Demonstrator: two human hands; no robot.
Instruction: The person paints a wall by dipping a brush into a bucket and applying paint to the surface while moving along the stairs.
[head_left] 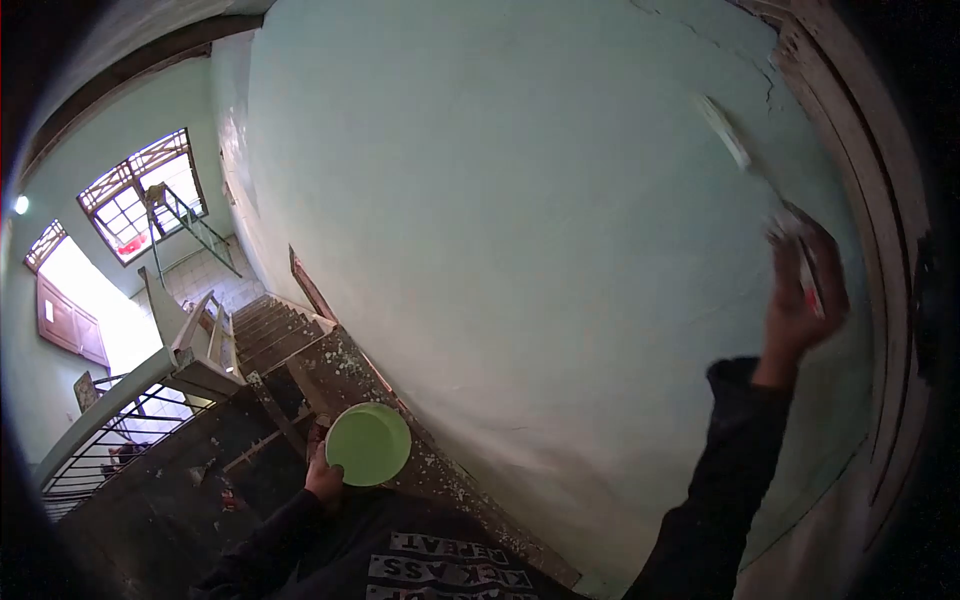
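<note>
Rising at the far left, a railing (110, 405) curves in front of a bright window (114, 214), with a stepladder (157, 196) standing near the glass. Just to the right, a flight of stairs (272, 335) runs alongside the wall.

Low and left of centre, the person's left hand (325, 478) grips a round green container (404, 432) at its near left side, the thumb at the rim; how the other fingers sit beneath cannot be told. The container's open face points up toward the head camera, well apart from the tool.

The pale green wall (520, 250) fills the middle, cracked near its upper right corner. Against that side lies the white head of a roller (724, 132), its long axis slanting from upper left to lower right. It sits beyond the fingertips, up and to the left of them, joined by a thin rod; the right hand (803, 305) is much the nearer one. Those fingers are curled around the handle, partly blurred, with the arm stretched out. Dark wooden trim (868, 160) borders the far right.
</note>
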